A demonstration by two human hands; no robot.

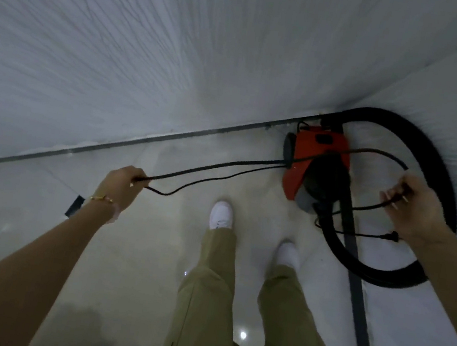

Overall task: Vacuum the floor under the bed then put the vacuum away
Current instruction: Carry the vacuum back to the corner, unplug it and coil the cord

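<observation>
Vacuum: the red vacuum point(318, 157) stands on the pale floor point(149, 250), close against the foot of the white wall point(152, 41), apparently in a corner.
Hose: the black hose point(442, 176) curls in one wide loop around the vacuum's right side.
Cord: the black cord point(216, 168) runs in slack strands across the vacuum from one hand to the other.
Plug: the plug point(392, 236) hangs free below the right wrist, in no socket.
Left hand: the left hand point(123, 186) has its fingers curled tight round a bend of the cord.
Right hand: the right hand point(416, 208) has its fingers bent and clamped on gathered cord.
Bed: not in view.
Done, judged: the vacuuming is probably over, as the machine is unplugged and parked.
Left, judged: coil the cord and stow it with the hose.
</observation>
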